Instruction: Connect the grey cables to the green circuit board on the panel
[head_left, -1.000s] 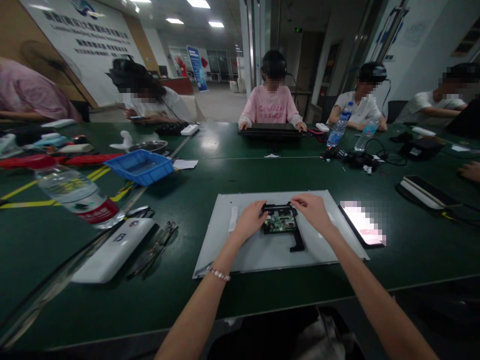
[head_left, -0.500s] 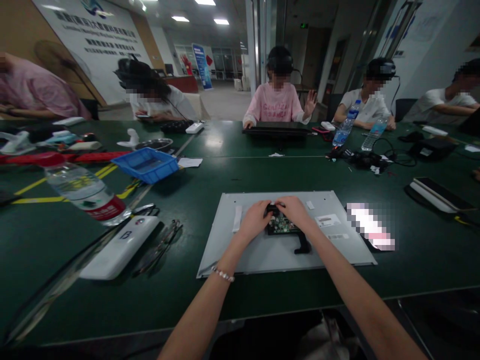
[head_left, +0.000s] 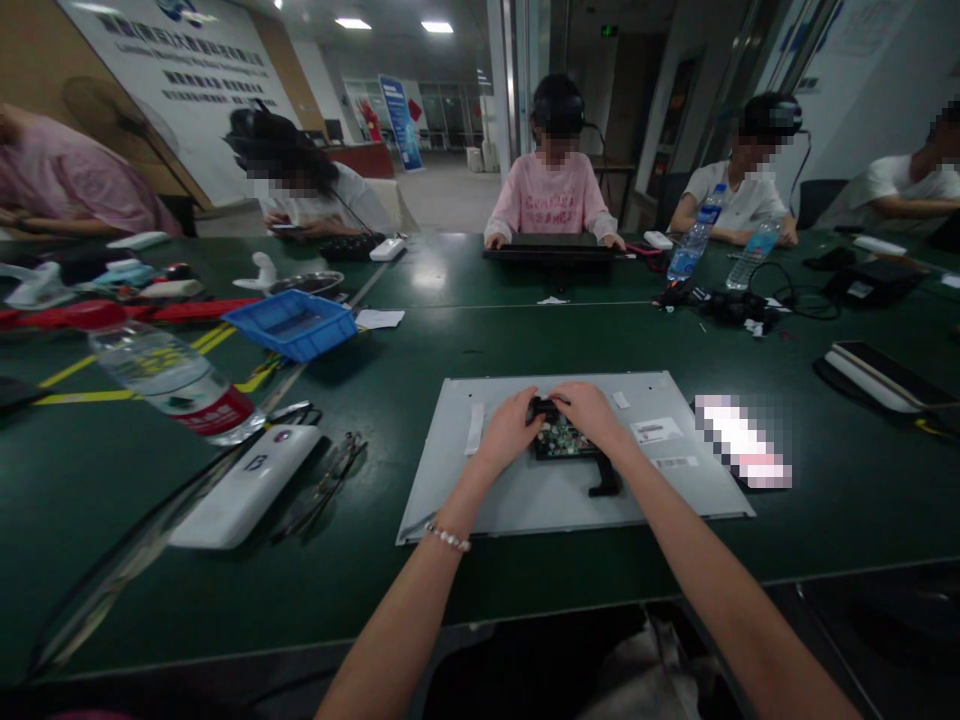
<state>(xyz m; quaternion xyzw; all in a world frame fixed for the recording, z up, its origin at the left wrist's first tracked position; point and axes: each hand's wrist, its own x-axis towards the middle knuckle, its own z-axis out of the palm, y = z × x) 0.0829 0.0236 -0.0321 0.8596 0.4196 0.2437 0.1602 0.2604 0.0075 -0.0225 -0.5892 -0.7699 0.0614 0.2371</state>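
The room around me is looking dim, white rectangular ceiling lights [head_left: 436, 27] glowing at the back, a pale glare lying on the dark green tabletop [head_left: 420, 340]. The flat silver-grey metal panel [head_left: 532, 505] is catching soft light; a slim black-edged device [head_left: 739, 440] is blazing through coarse pixels. Leftward, the clear plastic red-capped bottle [head_left: 176, 375] is looking stretched

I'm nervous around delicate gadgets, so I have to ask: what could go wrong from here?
The left hand and right hand are both close to the bare circuit board, so a slip might scratch or bend it. The bright-screened device lies close beside the grey panel; if the panel shifted that way, it might bump the device.
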